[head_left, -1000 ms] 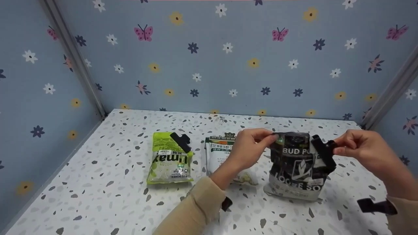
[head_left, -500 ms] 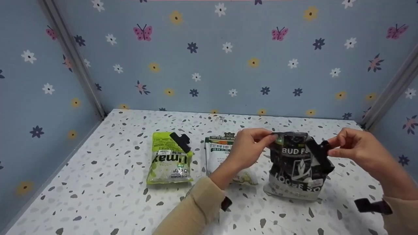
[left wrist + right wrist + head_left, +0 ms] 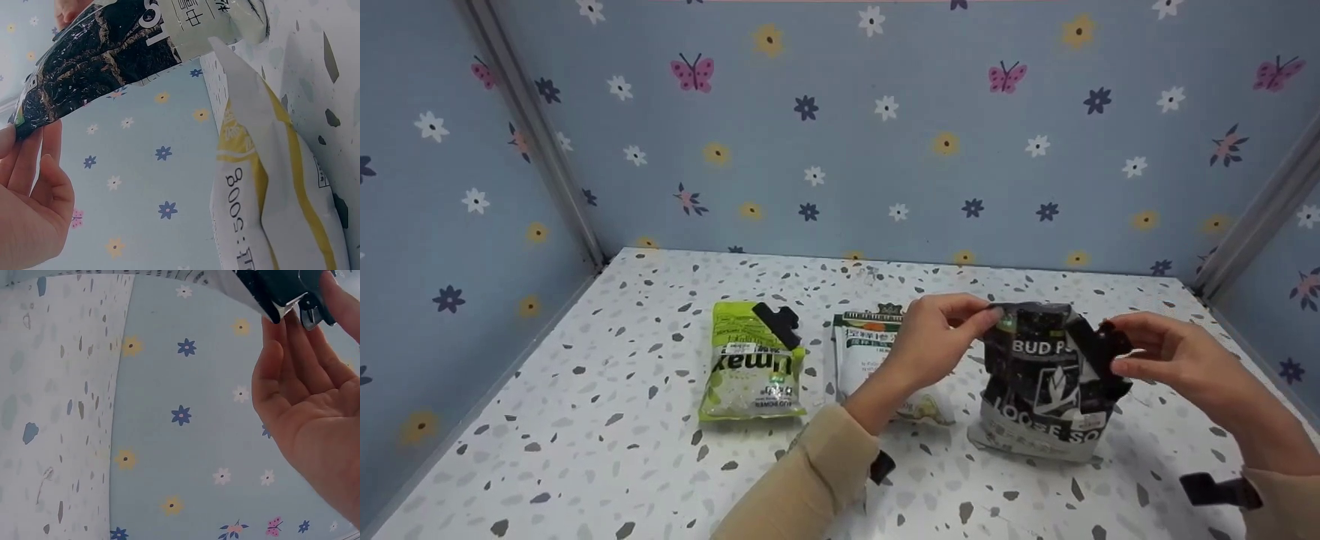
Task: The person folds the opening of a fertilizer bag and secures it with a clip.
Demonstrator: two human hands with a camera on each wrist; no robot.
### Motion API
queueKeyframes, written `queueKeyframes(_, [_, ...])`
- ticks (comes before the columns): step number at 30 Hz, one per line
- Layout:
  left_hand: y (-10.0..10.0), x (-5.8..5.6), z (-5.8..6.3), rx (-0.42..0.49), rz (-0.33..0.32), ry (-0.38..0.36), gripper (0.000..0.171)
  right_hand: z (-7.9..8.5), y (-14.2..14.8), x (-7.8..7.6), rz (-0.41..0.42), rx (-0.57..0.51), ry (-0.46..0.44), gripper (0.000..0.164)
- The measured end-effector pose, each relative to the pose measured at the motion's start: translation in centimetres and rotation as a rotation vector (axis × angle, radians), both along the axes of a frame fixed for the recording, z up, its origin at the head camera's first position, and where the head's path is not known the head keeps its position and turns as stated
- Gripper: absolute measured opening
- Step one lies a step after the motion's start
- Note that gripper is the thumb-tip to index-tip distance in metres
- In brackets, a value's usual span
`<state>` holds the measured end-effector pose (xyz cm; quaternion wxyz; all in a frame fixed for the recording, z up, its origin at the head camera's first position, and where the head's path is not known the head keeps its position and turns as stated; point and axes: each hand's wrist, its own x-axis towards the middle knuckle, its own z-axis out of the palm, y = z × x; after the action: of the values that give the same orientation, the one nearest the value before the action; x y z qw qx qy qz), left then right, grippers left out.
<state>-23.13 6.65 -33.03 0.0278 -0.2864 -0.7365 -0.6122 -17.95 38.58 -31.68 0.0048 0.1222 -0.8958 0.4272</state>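
Observation:
A black and grey plastic bag (image 3: pixel 1039 390) lettered "LOOSE SO" stands upright on the table at right of centre. My left hand (image 3: pixel 934 337) pinches its top left corner between thumb and fingers; the left wrist view also has this black bag (image 3: pixel 107 62) stretching from the fingertips. A black bag clip (image 3: pixel 1093 349) sits slanted across the bag's top right corner. Around the clip's handle side is my right hand (image 3: pixel 1189 356), thumb and fingers spread apart. In the right wrist view, the fingers lie behind the clip (image 3: pixel 289 292) and the thumb beside it.
To the left lies a green bag (image 3: pixel 754 375) with another black clip (image 3: pixel 777 325) on its top corner. A white bag (image 3: pixel 856 364) lies between, partly hidden by my left arm. The speckled table (image 3: pixel 645 450) meets a flowered wall (image 3: pixel 885 150) at the back.
My right hand has moved the clip left onto the bag's corner, and its thumb and fingers have since spread from their pinch. The left hand keeps its hold.

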Motion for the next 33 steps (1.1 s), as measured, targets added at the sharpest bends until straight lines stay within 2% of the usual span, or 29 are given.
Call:
queueKeyframes(8, [0.1,0.0,0.0,-0.013,-0.005,0.002,0.02,-0.8,0.8,0.0,0.017,0.163,-0.164,0.053])
queueKeyframes(12, [0.1,-0.2,-0.1,-0.016,-0.014,-0.017,0.023,-1.4,1.0,-0.2,0.008,0.169,-0.196,0.061])
queueKeyframes(17, [-0.4,-0.5,-0.6,-0.054,-0.006,-0.075,0.031,-1.9,0.7,-0.6,0.011,0.125,-0.199,0.067])
queueKeyframes(24, [-0.6,-1.0,-1.2,-0.158,-0.014,-0.217,0.053,-2.8,0.1,-1.7,-0.019,0.013,-0.172,0.053])
queueKeyframes(27, [-0.4,-1.1,-1.3,-0.19,-0.025,-0.267,0.061,-3.4,-0.1,-2.0,-0.049,-0.017,-0.174,0.054])
queueKeyframes(33, [0.2,-1.4,-2.1,-0.185,-0.056,-0.369,0.069,-4.7,-0.6,-2.4,-0.084,-0.111,-0.202,0.061])
